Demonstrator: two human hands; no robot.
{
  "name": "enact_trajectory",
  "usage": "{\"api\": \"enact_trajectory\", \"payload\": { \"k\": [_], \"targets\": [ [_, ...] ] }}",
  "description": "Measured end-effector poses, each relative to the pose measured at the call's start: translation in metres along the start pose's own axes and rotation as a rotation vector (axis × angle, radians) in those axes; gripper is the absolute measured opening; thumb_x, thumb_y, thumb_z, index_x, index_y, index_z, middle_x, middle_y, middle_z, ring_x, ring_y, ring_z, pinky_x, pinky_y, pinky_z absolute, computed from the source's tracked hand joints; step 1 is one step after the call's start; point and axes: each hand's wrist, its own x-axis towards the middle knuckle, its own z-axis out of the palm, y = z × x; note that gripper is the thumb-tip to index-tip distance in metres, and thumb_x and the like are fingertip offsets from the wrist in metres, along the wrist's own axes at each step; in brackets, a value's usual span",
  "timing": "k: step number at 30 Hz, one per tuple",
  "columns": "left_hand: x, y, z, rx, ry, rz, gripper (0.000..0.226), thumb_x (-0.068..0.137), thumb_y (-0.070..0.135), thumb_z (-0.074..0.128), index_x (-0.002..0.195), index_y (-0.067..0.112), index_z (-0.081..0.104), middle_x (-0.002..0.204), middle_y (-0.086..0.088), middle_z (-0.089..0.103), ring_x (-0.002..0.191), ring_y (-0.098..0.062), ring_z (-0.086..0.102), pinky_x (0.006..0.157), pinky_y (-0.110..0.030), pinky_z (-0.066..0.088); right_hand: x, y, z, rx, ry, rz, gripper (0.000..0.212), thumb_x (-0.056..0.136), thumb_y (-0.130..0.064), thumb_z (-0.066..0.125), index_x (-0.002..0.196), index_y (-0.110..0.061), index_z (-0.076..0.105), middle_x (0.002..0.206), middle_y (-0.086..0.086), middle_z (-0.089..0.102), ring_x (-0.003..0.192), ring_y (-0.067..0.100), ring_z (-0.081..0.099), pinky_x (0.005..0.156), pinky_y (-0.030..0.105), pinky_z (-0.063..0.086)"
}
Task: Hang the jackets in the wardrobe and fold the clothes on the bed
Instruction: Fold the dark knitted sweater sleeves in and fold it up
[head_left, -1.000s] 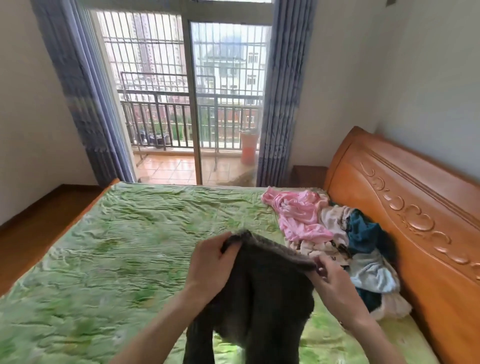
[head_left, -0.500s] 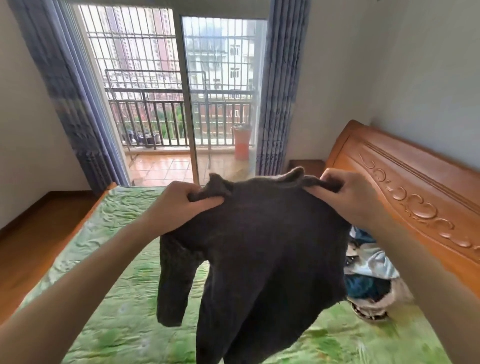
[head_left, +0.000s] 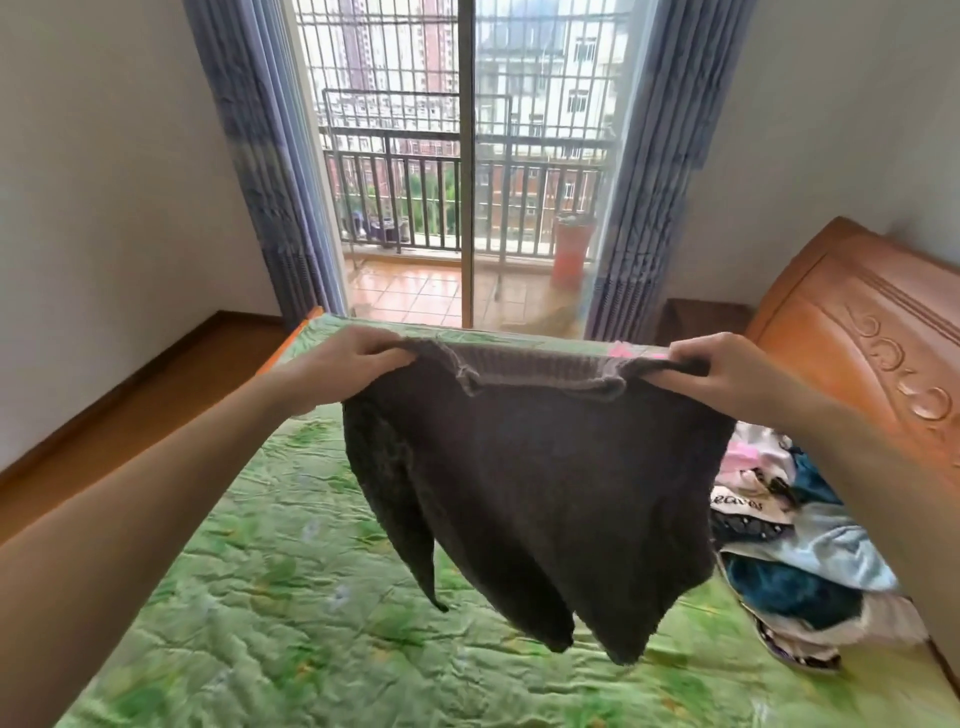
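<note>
A dark grey knitted sweater (head_left: 545, 488) hangs spread out in the air above the bed (head_left: 291, 623), its ribbed collar stretched along the top. My left hand (head_left: 343, 361) grips its left shoulder and my right hand (head_left: 722, 366) grips its right shoulder. One sleeve dangles at the left, and the hem ends a little above the green quilted cover. A pile of unfolded clothes (head_left: 795, 551), pink, white, pale blue and teal, lies on the bed against the headboard, partly hidden behind the sweater.
The carved wooden headboard (head_left: 872, 364) runs along the right. A glass balcony door (head_left: 462, 171) with blue curtains (head_left: 260, 156) stands beyond the bed. Brown wooden floor (head_left: 130, 405) lies to the left, and a bedside table (head_left: 701, 317) sits in the corner.
Both hands lifted the sweater off the bed and moved apart, stretching it wide by the shoulders. The view rose, and the sweater now hides much of the clothes pile.
</note>
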Motion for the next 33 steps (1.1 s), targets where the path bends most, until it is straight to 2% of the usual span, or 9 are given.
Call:
{"api": "enact_trajectory", "payload": {
  "k": [3, 7, 10, 13, 17, 20, 27, 29, 33],
  "targets": [
    [0.009, -0.011, 0.002, 0.016, 0.131, 0.020, 0.026, 0.102, 0.038, 0.064, 0.108, 0.019, 0.081, 0.100, -0.002, 0.078, 0.099, -0.021, 0.072, 0.097, -0.049, 0.058, 0.014, 0.013, 0.014, -0.003, 0.008, 0.031, 0.023, 0.093, -0.047, 0.071, 0.094, -0.027, 0.082, 0.082, -0.006, 0.077, 0.080, 0.015, 0.073, 0.070, 0.038, 0.057],
    [0.023, -0.030, -0.011, 0.161, 0.251, 0.073, 0.040, 0.097, 0.054, 0.064, 0.100, 0.019, 0.082, 0.087, 0.000, 0.076, 0.086, -0.020, 0.071, 0.086, -0.053, 0.059, 0.031, 0.013, 0.025, 0.115, 0.075, 0.092, 0.034, 0.090, -0.045, 0.074, 0.075, -0.015, 0.072, 0.066, -0.002, 0.065, 0.061, 0.010, 0.059, 0.061, 0.029, 0.045],
    [0.026, -0.050, -0.021, 0.286, 0.343, 0.084, 0.053, 0.088, 0.071, 0.060, 0.088, 0.022, 0.080, 0.076, 0.002, 0.072, 0.076, -0.018, 0.068, 0.074, -0.047, 0.059, 0.031, 0.006, 0.035, -0.002, 0.147, 0.081, 0.030, 0.093, -0.044, 0.071, 0.071, -0.025, 0.064, 0.065, -0.012, 0.062, 0.059, 0.003, 0.055, 0.060, 0.027, 0.040],
    [0.018, -0.079, -0.016, 0.340, 0.363, 0.112, 0.046, 0.093, 0.059, 0.068, 0.074, 0.018, 0.073, 0.067, 0.001, 0.067, 0.068, -0.019, 0.063, 0.063, -0.038, 0.048, 0.015, -0.003, 0.065, -0.145, 0.219, 0.064, 0.028, 0.093, -0.047, 0.068, 0.072, -0.033, 0.056, 0.063, -0.015, 0.058, 0.062, -0.001, 0.054, 0.061, 0.029, 0.036],
    [-0.006, -0.130, -0.005, 0.103, 0.126, 0.024, 0.034, 0.090, 0.040, 0.078, 0.077, 0.009, 0.078, 0.077, -0.020, 0.072, 0.066, -0.016, 0.060, 0.066, -0.034, 0.045, -0.022, -0.016, 0.119, 0.058, 0.116, 0.175, 0.001, 0.096, -0.034, 0.071, 0.096, -0.033, 0.071, 0.081, -0.012, 0.073, 0.076, 0.003, 0.068, 0.070, 0.027, 0.052],
    [-0.034, -0.167, 0.003, 0.120, -0.089, -0.084, 0.049, 0.086, 0.053, 0.078, 0.084, 0.004, 0.077, 0.071, -0.011, 0.069, 0.068, -0.013, 0.057, 0.066, -0.032, 0.039, -0.056, -0.030, 0.157, 0.237, -0.052, 0.252, 0.018, 0.098, -0.026, 0.068, 0.096, -0.044, 0.074, 0.090, -0.020, 0.075, 0.086, -0.003, 0.070, 0.076, 0.015, 0.051],
    [-0.096, -0.183, -0.012, 0.101, -0.451, -0.281, 0.055, 0.076, 0.064, 0.077, 0.084, 0.010, 0.078, 0.063, -0.004, 0.060, 0.057, -0.018, 0.057, 0.056, -0.032, 0.043, -0.105, -0.079, 0.170, 0.508, -0.603, 0.585, 0.031, 0.092, -0.042, 0.066, 0.106, -0.017, 0.078, 0.106, 0.013, 0.076, 0.096, 0.026, 0.072, 0.086, 0.040, 0.051],
    [-0.108, -0.176, -0.024, 0.060, -0.524, -0.302, 0.069, 0.062, 0.074, 0.075, 0.080, 0.008, 0.077, 0.063, -0.006, 0.059, 0.056, -0.019, 0.055, 0.055, -0.031, 0.039, -0.110, -0.097, 0.162, 0.624, -0.628, 0.650, 0.037, 0.079, -0.049, 0.077, 0.105, -0.023, 0.081, 0.110, 0.008, 0.078, 0.102, 0.024, 0.074, 0.088, 0.036, 0.057],
    [-0.113, -0.163, -0.040, -0.118, -0.626, -0.367, 0.076, 0.051, 0.082, 0.082, 0.064, 0.008, 0.072, 0.059, -0.008, 0.058, 0.050, -0.018, 0.054, 0.048, -0.025, 0.037, -0.110, -0.095, 0.157, 0.824, -0.350, 0.843, 0.088, 0.010, -0.064, 0.099, 0.085, -0.020, 0.085, 0.095, 0.007, 0.080, 0.080, 0.016, 0.076, 0.063, 0.022, 0.060]
  ]
}}
